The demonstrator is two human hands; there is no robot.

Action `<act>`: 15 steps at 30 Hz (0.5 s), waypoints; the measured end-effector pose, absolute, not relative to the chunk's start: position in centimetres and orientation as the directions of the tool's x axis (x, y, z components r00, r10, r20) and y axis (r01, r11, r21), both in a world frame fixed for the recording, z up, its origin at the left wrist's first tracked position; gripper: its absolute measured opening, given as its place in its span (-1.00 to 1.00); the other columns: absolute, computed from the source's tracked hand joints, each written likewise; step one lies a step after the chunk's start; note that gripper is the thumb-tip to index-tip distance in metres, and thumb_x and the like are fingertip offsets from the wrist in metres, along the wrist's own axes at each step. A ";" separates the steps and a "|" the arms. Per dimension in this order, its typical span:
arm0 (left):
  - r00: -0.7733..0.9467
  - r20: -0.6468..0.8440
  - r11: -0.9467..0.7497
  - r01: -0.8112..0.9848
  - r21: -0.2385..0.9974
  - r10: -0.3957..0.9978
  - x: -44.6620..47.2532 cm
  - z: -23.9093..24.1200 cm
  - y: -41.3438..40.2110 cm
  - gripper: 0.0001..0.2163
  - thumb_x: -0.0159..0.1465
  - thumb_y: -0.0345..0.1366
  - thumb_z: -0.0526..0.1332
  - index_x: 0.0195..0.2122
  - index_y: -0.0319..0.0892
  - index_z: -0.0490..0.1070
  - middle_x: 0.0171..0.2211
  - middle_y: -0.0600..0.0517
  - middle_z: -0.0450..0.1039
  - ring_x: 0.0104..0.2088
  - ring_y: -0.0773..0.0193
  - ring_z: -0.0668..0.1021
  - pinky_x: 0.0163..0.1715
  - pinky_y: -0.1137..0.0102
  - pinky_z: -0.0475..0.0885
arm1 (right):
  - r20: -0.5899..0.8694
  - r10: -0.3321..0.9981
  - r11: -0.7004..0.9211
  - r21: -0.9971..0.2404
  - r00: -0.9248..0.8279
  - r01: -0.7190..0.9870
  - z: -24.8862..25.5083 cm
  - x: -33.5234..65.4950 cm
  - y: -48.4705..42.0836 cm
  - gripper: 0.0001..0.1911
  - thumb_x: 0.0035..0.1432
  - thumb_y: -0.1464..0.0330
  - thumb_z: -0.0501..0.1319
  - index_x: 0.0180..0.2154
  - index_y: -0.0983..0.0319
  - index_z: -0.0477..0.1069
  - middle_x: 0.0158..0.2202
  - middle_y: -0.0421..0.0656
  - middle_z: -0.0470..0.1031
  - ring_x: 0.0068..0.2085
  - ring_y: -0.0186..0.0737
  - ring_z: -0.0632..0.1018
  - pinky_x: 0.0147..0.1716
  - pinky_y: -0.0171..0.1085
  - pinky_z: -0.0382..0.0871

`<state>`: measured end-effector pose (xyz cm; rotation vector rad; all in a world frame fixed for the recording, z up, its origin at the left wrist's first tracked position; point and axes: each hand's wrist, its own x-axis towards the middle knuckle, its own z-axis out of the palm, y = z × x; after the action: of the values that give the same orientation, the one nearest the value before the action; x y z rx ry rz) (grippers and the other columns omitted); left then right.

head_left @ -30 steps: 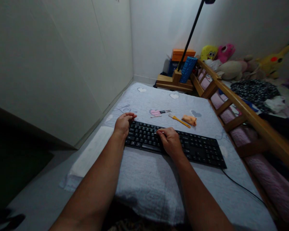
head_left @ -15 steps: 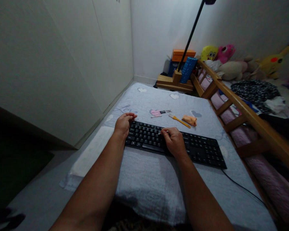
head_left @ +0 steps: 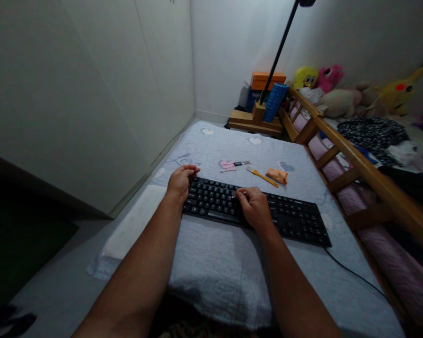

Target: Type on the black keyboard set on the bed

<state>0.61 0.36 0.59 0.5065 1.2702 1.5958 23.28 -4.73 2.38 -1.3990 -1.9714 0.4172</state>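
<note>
A black keyboard (head_left: 215, 202) lies flat across the patterned bedspread, slightly slanted. My left hand (head_left: 180, 183) is at its far left corner, with curled fingers round the edge. Over the middle keys, my right hand (head_left: 254, 206) pinches a thin white-tipped stick that looks like a cotton swab (head_left: 234, 195); its tip is at the keys and most of it is hidden by my fingers. Behind the keyboard lie another cotton swab (head_left: 228, 170), a dark-handled metal tool (head_left: 240, 163), a yellow-handled brush (head_left: 264, 177) and a crumpled orange cloth (head_left: 277, 176).
The keyboard's cable (head_left: 356, 273) runs off to the lower right. A wooden bed rail (head_left: 359, 150) borders the right side, with plush toys (head_left: 306, 77) beyond it. White cabinet doors (head_left: 91, 94) stand at the left. A wooden stand (head_left: 255, 121) with a black pole is at the back.
Both hands and the keyboard stay in nearly the same place. The view has shifted very slightly.
</note>
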 end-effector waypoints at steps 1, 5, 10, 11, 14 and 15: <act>-0.419 -0.243 0.043 -0.433 0.900 0.875 0.6 0.6 0.4 -0.87 -0.08 -0.52 0.15 -0.49 -0.22 0.40 -0.49 0.02 0.48 -0.42 0.35 0.50 -0.24 0.42 0.35 | 0.335 0.921 0.371 -0.605 -0.198 0.705 2.5 23.3 -4.8 -0.79 0.17 0.36 0.10 -0.36 0.22 0.50 -0.37 -0.09 0.53 -0.26 -0.14 0.48 -0.20 -0.19 0.28; -0.416 -0.232 0.035 -0.429 0.902 0.879 0.5 0.4 0.4 -0.87 -0.08 -0.51 0.15 -0.49 -0.22 0.40 -0.49 0.02 0.48 -0.41 0.34 0.50 -0.24 0.41 0.35 | 0.328 0.920 0.379 -0.609 -0.213 0.697 2.7 23.2 -4.9 -0.79 0.17 0.37 0.09 -0.39 0.21 0.49 -0.37 -0.10 0.54 -0.25 -0.14 0.48 -0.19 -0.20 0.28; -0.414 -0.230 0.032 -0.432 0.902 0.881 0.5 0.3 0.5 -0.87 -0.07 -0.51 0.15 -0.49 -0.22 0.40 -0.48 0.01 0.49 -0.41 0.35 0.50 -0.22 0.40 0.35 | 0.331 0.915 0.396 -0.618 -0.232 0.679 2.6 23.1 -4.9 -0.78 0.17 0.37 0.08 -0.43 0.20 0.47 -0.40 -0.13 0.53 -0.28 -0.16 0.48 -0.21 -0.22 0.28; -0.415 -0.230 0.032 -0.431 0.902 0.880 0.5 0.3 0.5 -0.88 -0.07 -0.51 0.15 -0.48 -0.22 0.40 -0.48 0.01 0.49 -0.41 0.35 0.50 -0.22 0.40 0.35 | 0.331 0.913 0.400 -0.619 -0.238 0.676 2.6 23.1 -4.9 -0.78 0.17 0.37 0.08 -0.43 0.20 0.47 -0.40 -0.14 0.53 -0.28 -0.17 0.48 -0.22 -0.23 0.28; -0.420 -0.227 0.026 -0.432 0.901 0.878 0.5 0.2 0.5 -0.88 -0.06 -0.51 0.15 -0.49 -0.22 0.40 -0.48 0.00 0.49 -0.40 0.34 0.51 -0.21 0.40 0.35 | 0.329 0.914 0.399 -0.619 -0.237 0.676 2.7 23.1 -5.0 -0.78 0.17 0.38 0.08 -0.43 0.20 0.47 -0.40 -0.14 0.53 -0.29 -0.18 0.48 -0.21 -0.23 0.28; -0.420 -0.228 0.026 -0.434 0.900 0.879 0.5 0.2 0.5 -0.88 -0.06 -0.51 0.15 -0.49 -0.22 0.40 -0.48 0.01 0.49 -0.39 0.34 0.51 -0.20 0.40 0.35 | 0.326 0.916 0.395 -0.620 -0.235 0.678 2.8 23.0 -5.0 -0.78 0.17 0.38 0.08 -0.43 0.20 0.46 -0.40 -0.14 0.53 -0.29 -0.18 0.48 -0.21 -0.23 0.28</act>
<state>0.53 0.48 0.17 0.5196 1.2568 1.6106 23.04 -5.02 2.80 -1.3589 -1.9979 0.4641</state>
